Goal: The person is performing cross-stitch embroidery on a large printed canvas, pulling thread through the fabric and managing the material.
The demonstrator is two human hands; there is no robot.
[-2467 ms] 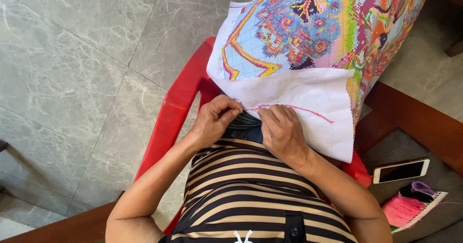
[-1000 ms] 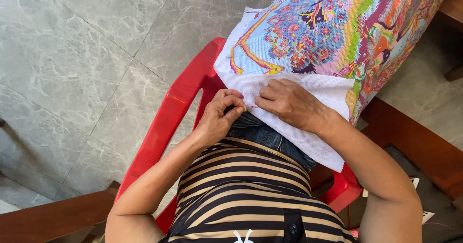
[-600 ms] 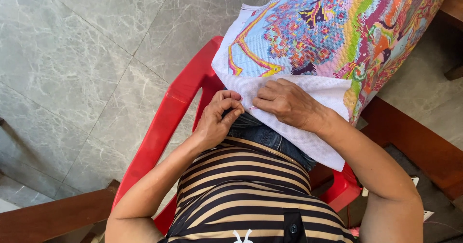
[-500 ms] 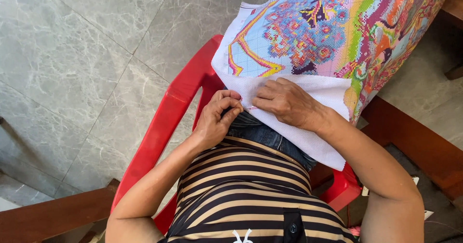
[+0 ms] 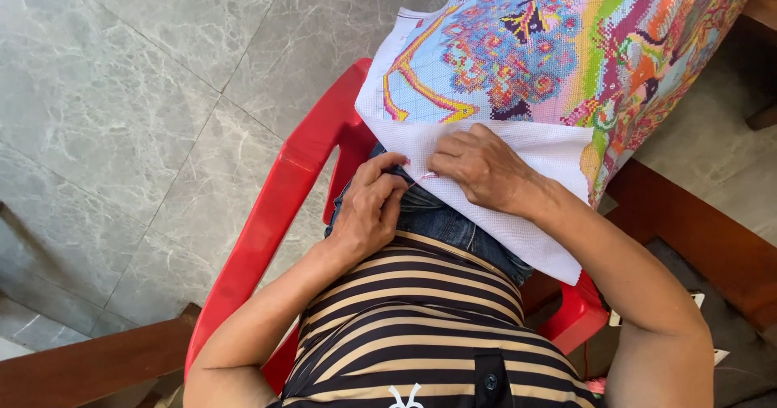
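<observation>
A: What kind of place is shown?
B: A home setting, likely a tiled room or porch.
A: On what evidence?
B: Grey marble-look floor tiles (image 5: 121, 100) at left; a red plastic chair (image 5: 275, 214) at centre; dark wooden furniture (image 5: 688, 230) at right; a half-stitched cross-stitch canvas (image 5: 550, 60) spread over the sitter's lap.
</observation>
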